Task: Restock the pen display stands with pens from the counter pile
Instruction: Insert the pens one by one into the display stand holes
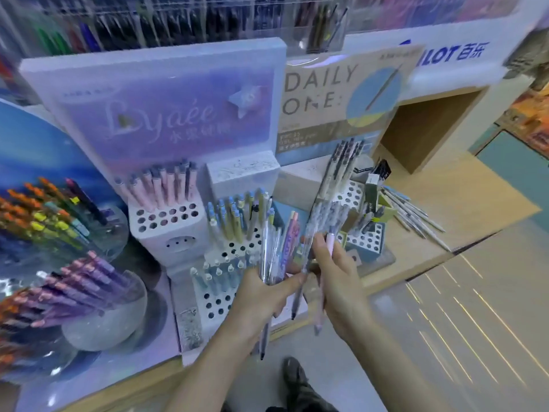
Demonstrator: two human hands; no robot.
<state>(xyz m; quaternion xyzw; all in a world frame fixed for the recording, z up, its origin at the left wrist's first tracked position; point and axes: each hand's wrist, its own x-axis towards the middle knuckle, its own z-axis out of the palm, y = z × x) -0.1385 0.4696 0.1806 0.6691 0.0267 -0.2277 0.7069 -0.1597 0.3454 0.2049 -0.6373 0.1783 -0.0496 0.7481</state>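
Observation:
My left hand grips a bunch of clear and pastel pens, held upright in front of the lilac tiered display stand. My right hand holds a pale pink pen and pinches a long clear packet of pens that leans up to the right. The stand's upper tier carries pink pens, its middle tier blue and yellow ones, and many holes show bare. A loose pile of pens lies on the wooden counter at the right.
A second stand with a "DAILY ONE" card stands behind my right hand. Round clear tubs of orange and purple pens fill the left side. Racks of hanging pens run along the top. A dark shoe shows on the floor below.

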